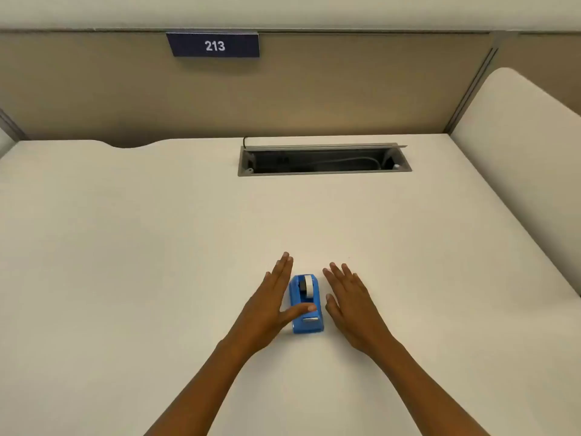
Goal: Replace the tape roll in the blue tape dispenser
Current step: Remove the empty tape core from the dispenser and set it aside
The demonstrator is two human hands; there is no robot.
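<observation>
The dispenser (pixel 306 305) lies on the worktop (pixel 125 247) between both spread, empty hands, long axis pointing away, roll (pixel 308 286) at the far end; left hand (pixel 270 305) nearer, thumb resting on it, right hand (pixel 350 305) just beside.

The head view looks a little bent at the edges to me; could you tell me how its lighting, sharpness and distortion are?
In the head view, lighting is soft and even, with faint shadows under the left hand and right hand; the desk shows no glare; wide-angle distortion bows the partition's top edge; the blue tape dispenser is slightly soft, but the sign reads 213.
</observation>
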